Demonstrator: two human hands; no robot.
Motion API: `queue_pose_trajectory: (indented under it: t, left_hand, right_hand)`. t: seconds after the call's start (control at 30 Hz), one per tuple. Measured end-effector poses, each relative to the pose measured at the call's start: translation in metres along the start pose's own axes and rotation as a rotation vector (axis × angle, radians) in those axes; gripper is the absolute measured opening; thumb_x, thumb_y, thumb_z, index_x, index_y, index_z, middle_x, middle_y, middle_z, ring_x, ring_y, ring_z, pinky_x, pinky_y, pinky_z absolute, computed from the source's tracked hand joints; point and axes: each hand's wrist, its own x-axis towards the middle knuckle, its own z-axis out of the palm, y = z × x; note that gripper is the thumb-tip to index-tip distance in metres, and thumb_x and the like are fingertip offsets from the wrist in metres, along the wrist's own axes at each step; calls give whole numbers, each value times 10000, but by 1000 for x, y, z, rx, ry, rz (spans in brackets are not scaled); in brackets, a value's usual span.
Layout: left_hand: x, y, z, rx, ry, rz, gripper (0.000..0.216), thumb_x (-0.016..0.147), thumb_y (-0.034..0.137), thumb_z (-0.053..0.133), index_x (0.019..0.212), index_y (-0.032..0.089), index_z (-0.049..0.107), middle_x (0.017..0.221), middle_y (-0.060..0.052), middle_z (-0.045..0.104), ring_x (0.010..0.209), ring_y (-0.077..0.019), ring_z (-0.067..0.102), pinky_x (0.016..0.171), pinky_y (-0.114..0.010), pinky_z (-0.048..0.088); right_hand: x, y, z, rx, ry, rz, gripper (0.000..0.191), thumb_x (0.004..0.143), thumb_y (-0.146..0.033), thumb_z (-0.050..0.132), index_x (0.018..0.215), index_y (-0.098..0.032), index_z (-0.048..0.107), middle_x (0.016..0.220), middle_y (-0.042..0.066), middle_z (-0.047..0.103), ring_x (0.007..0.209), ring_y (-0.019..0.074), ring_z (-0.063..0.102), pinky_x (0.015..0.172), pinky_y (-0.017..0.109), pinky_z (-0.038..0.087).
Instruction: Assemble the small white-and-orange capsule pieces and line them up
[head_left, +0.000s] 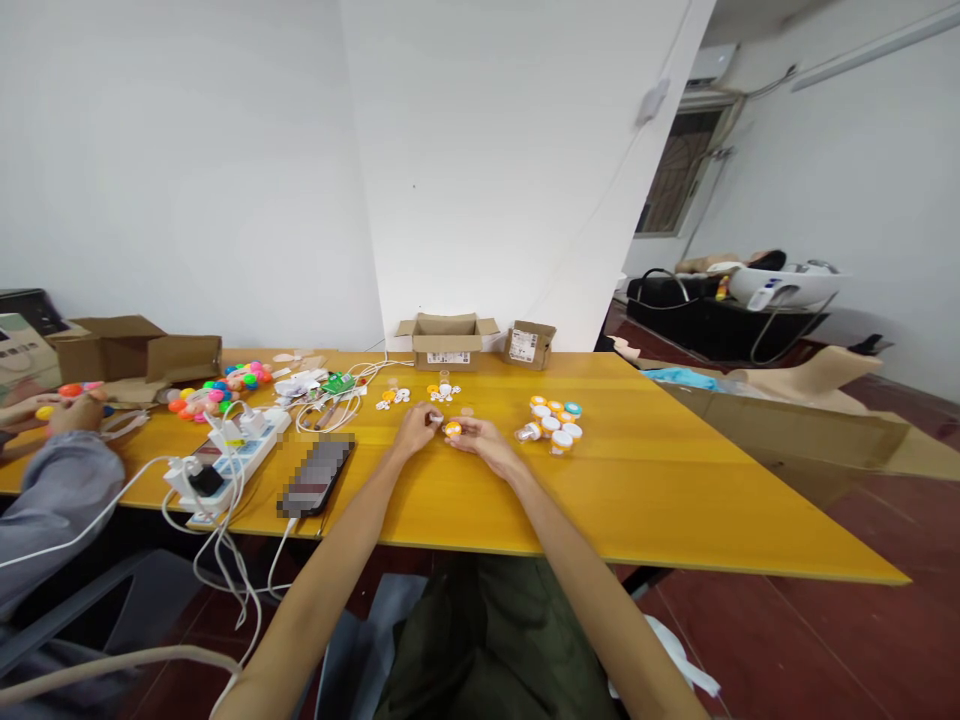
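Over the middle of the table, my left hand [418,430] has its fingers pinched together, with a small pale piece barely showing at the tips. Close beside it, my right hand [486,442] grips a small round orange-and-white cap [452,429] between thumb and fingers. To the right stands a cluster of small round containers with orange and white lids [562,438], one of them with a teal lid [573,408]. A clear one [528,432] lies on its side at the cluster's left. Beyond my hands are loose white and orange small parts [442,391].
Two cardboard boxes [448,352] [529,345] stand against the wall. At left are a phone [316,475], a power strip [232,465] with tangled white cables, a green circuit board [339,383] and colourful balls [214,398]. Another person's hand [79,412] works at the far left.
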Motion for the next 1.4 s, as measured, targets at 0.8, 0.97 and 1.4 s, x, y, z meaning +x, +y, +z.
queue_pose_trajectory:
  t: [0.8,0.97,1.4]
  left_hand:
    - [-5,21,1,-115,-148,256,58,778,155,612,745,198,632,902,-24,636,902,-183,598,879,-344,487]
    - [-6,22,0,-71,-151,267,35,809,196,629,776,202,641,900,-19,629,871,-171,595,863,-327,489]
    - [-7,14,1,101,-141,278,61,794,160,611,791,219,627,866,-13,605,833,-172,586,838,-319,502]
  right_hand:
    - [13,7,-5,-133,123,-151,445,404,-263,896,815,-212,732,867,25,767,871,219,702,883,388,556]
    - [14,8,-9,-179,149,-184,402,445,-254,880,816,-213,732,847,30,765,869,222,705,887,401,557]
    - [12,8,-10,-202,112,-155,355,535,-286,846,869,-209,755,897,43,780,885,241,722,859,418,589]
